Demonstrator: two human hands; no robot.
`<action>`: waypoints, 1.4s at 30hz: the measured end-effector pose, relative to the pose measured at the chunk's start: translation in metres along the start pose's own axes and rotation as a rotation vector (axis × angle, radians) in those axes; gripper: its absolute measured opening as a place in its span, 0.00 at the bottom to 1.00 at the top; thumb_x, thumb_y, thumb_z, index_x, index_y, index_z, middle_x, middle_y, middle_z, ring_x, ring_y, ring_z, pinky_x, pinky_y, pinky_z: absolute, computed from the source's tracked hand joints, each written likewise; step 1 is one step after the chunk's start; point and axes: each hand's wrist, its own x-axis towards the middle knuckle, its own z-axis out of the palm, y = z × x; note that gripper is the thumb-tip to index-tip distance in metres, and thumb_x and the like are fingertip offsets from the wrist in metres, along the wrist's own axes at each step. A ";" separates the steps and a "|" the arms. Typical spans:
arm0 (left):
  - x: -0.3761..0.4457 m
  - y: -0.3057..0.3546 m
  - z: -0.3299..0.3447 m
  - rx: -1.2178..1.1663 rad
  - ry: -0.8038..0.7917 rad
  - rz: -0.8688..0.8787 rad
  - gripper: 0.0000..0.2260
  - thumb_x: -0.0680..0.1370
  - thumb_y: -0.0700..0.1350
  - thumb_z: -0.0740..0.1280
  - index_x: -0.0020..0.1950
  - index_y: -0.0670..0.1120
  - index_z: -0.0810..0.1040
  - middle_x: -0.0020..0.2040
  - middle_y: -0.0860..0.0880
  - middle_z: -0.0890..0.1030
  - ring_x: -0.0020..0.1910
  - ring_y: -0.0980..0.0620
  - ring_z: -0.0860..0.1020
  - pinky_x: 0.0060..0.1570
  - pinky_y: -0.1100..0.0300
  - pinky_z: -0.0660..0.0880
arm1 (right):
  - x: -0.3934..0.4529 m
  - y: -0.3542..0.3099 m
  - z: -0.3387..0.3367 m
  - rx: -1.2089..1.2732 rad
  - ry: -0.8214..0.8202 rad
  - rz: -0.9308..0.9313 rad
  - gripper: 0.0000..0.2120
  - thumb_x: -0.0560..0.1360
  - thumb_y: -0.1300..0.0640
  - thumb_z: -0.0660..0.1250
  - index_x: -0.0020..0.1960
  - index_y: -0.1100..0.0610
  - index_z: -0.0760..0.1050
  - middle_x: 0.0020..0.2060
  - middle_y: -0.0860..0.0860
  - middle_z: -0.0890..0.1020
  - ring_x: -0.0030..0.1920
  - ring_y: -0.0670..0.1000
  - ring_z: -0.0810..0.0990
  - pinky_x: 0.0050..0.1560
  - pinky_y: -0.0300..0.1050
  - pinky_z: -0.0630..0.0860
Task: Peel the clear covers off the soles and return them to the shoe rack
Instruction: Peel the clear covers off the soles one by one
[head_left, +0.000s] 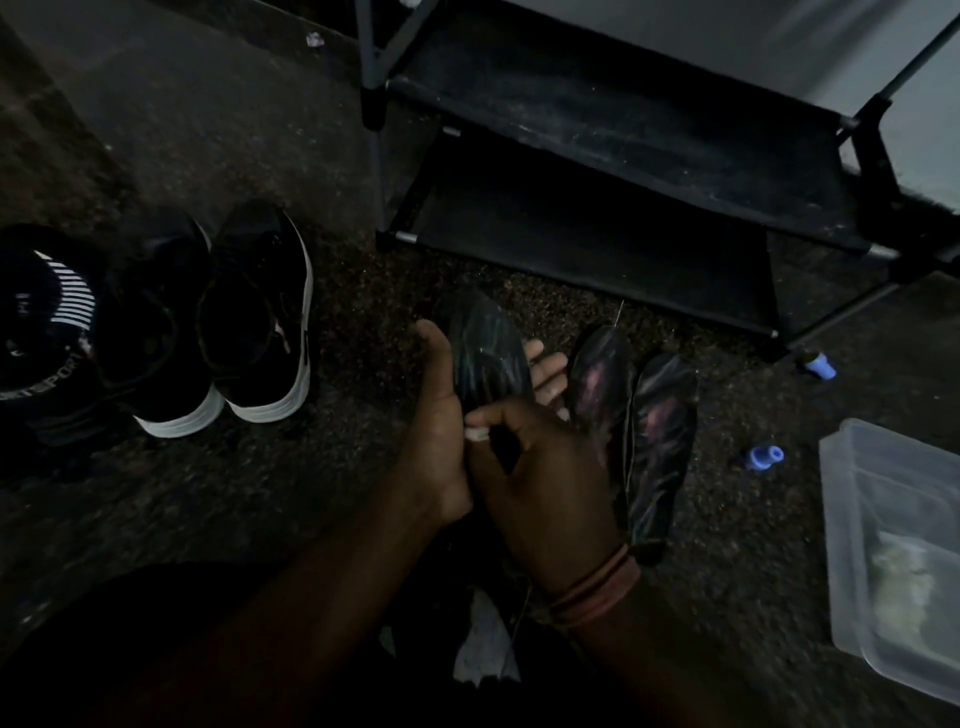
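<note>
A dark shiny sole (488, 358) wrapped in a clear cover is held up over the floor. My left hand (441, 410) cradles it from beneath, thumb on its left edge and fingers showing past its right side. My right hand (540, 467) pinches the sole's near end, where a small white bit shows. Two more dark shiny soles (660, 441) lie side by side on the carpet just right of my hands. The black shoe rack (623, 171) stands behind them with bare fabric shelves.
A pair of black shoes with white soles (244, 322) stands at the left, beside a dark striped shoe (47, 317). A clear plastic box (898, 551) sits at the right edge. Two small blue caps (763, 457) lie on the carpet near the rack. White scrap (483, 644) lies by my lap.
</note>
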 end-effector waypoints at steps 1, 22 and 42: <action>0.000 -0.001 0.001 -0.003 -0.002 -0.002 0.48 0.72 0.78 0.53 0.76 0.41 0.69 0.72 0.40 0.76 0.73 0.43 0.74 0.75 0.45 0.65 | 0.001 0.002 -0.003 -0.017 0.012 -0.015 0.05 0.74 0.62 0.70 0.47 0.53 0.81 0.43 0.45 0.83 0.44 0.40 0.79 0.48 0.36 0.75; -0.001 -0.008 -0.001 0.116 0.076 -0.069 0.40 0.78 0.72 0.49 0.67 0.41 0.78 0.68 0.42 0.80 0.62 0.48 0.82 0.62 0.53 0.75 | 0.006 0.007 -0.011 -0.050 0.044 0.005 0.07 0.72 0.66 0.70 0.44 0.54 0.80 0.41 0.46 0.84 0.44 0.44 0.81 0.48 0.38 0.76; -0.006 -0.023 0.003 0.199 -0.069 -0.133 0.37 0.80 0.68 0.47 0.79 0.45 0.66 0.75 0.43 0.73 0.74 0.46 0.72 0.73 0.51 0.70 | 0.022 0.046 -0.038 -0.179 0.211 0.100 0.06 0.74 0.66 0.68 0.45 0.56 0.80 0.43 0.49 0.84 0.44 0.47 0.82 0.47 0.45 0.79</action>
